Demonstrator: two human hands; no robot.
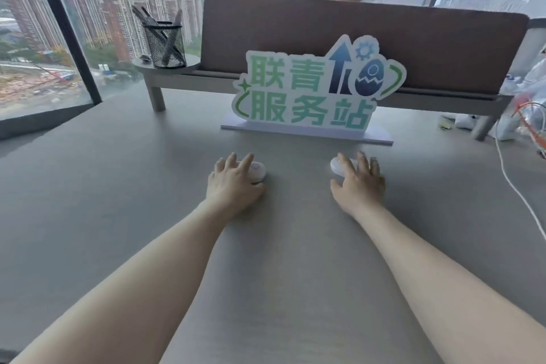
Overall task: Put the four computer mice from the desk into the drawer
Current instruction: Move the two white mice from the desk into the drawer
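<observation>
Left hand [233, 183], right hand [359, 183] each cover a mouse

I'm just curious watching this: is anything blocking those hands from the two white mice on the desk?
No. The left hand and the right hand each already rest on a white mouse. The drawer isn't in view.

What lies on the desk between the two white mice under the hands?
Nothing: in the head view, the desk is bare between the left mouse and the right mouse.
</observation>
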